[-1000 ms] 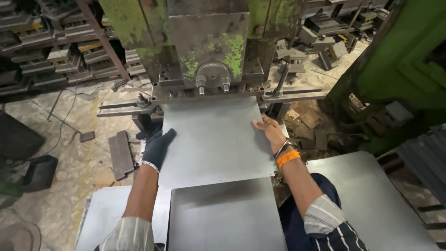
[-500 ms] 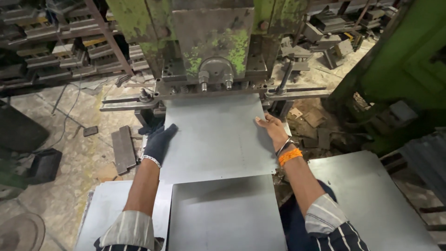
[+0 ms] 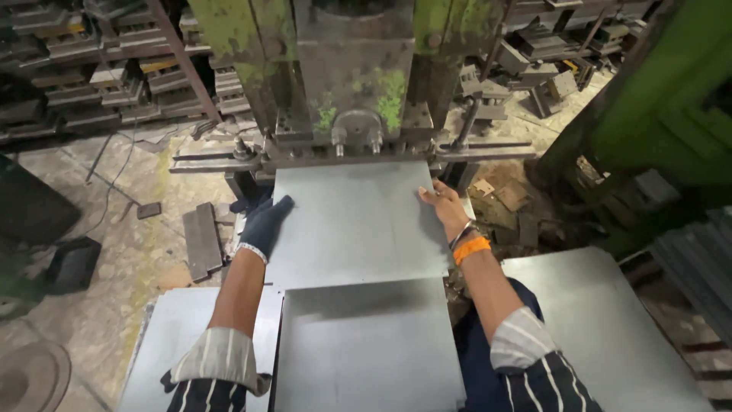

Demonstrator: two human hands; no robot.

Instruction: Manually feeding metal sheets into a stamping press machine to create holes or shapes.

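Sheet metal blank (image 3: 354,221) lies flat with its far edge tucked under the green press (image 3: 354,84), gloved left hand (image 3: 267,221) pressed open-palmed on its left edge and bare right hand (image 3: 444,204) with fingers spread flat on the right edge, neither really gripping. Honestly the sketchy part is that bare hand on a raw edge so near the ram: a slip could cut it, or skew the sheet.
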